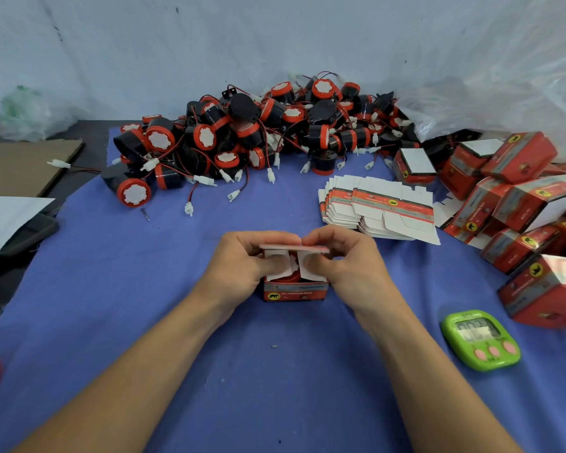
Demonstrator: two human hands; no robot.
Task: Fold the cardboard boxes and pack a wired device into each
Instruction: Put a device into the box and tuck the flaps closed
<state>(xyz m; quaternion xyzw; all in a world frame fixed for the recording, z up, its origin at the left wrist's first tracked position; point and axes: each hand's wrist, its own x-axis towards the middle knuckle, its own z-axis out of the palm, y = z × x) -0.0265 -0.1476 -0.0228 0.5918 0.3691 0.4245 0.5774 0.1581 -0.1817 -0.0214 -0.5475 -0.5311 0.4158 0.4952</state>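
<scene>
the step in hand looked like closing a filled box: a small red box [294, 291] stood on the blue cloth [275, 387] near the middle of the tabletop, a little toward the near edge, with a wired device [291, 276] already sitting inside it, its red and white face showing in the gap between the two white side flaps [307, 271]. the left hand [242, 266] gripped the box's left side, fingers curled over the top and thumb pressing the left flap inward; the right hand [350, 263] mirrored it, thumb on the right flap. the lid flap [294, 247] lay raised across the far side under both sets of fingertips, not yet tucked (its tongue could not be made out). the next move, by my reading, called for holding both side flaps flat over the device while bringing the lid down toward the person and slipping its tongue inside the front wall without pinching the wire. more devices [258, 132] were heaped along the far edge, flat box blanks [379, 204] were stacked right of centre, and finished boxes [520, 197] piled at the right edge, so plenty of the task seemed left.
</scene>
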